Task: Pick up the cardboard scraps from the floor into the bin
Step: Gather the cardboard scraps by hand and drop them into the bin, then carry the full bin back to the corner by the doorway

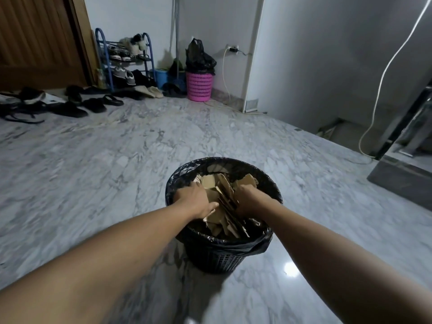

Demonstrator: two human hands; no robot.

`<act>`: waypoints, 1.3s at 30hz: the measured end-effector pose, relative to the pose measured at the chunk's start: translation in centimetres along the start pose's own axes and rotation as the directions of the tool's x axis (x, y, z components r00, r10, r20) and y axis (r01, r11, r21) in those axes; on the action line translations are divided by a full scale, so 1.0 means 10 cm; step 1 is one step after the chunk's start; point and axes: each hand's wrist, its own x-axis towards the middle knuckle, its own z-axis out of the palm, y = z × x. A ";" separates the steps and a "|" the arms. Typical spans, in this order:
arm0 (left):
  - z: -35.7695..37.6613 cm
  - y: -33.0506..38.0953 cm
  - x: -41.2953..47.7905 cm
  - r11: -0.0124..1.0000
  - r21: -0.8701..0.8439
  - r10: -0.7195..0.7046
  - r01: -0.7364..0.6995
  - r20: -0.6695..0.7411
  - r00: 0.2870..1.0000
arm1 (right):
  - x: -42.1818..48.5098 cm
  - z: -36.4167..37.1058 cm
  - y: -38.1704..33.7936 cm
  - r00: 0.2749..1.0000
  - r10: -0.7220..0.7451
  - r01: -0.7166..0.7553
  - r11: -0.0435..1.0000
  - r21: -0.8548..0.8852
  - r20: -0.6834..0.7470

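The left hand (196, 198) rests palm down, thumb spread, on the cardboard scraps (211, 182). The right hand (249, 199) digs in beside it, fingers buried, so I cannot tell its grip. Both forearms reach over the near rim. Scraps fill the bin (224, 244), and the floor (117, 171) around shows none, so the task looks nearly done.

- The grey-veined marble floor (117, 171) shines in front of me.
- My black bin (217, 258), lined with a black bag, stands on it just below me.
- Dark sandals (93, 105) lie scattered far left, near the door.
- A blue shoe rack (109, 66), a blue bucket (161, 78) and a pink basket (199, 86) stand along the far wall.
- A white cable (364, 150) trails onto it at right.
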 end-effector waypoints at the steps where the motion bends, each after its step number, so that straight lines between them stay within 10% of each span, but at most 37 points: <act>1: -0.03 -0.03 0.02 0.999 0.000 0.047 -0.047 -0.073 0.996 | -0.01 -0.03 0.04 0.997 -0.011 0.014 0.999 0.046 -0.077; 6: -0.24 -0.19 0.07 0.980 0.184 0.121 -0.072 -0.271 0.955 | -0.19 -0.10 0.28 0.897 0.077 -0.082 0.997 0.007 -0.435; 12: -0.19 -0.44 0.06 0.991 -0.098 -0.083 0.092 0.096 0.992 | -0.35 -0.13 0.45 0.890 0.447 -0.449 0.819 0.356 0.094; 21: -0.16 -0.31 0.05 0.650 -0.759 -0.163 0.024 -0.109 0.981 | -0.37 -0.16 0.61 0.849 0.524 -0.098 0.284 0.954 -0.069; 39: 0.02 -0.24 0.45 0.373 -0.912 -0.231 0.171 0.087 0.969 | 0.22 0.00 0.61 0.842 0.535 -0.099 0.280 0.955 -0.070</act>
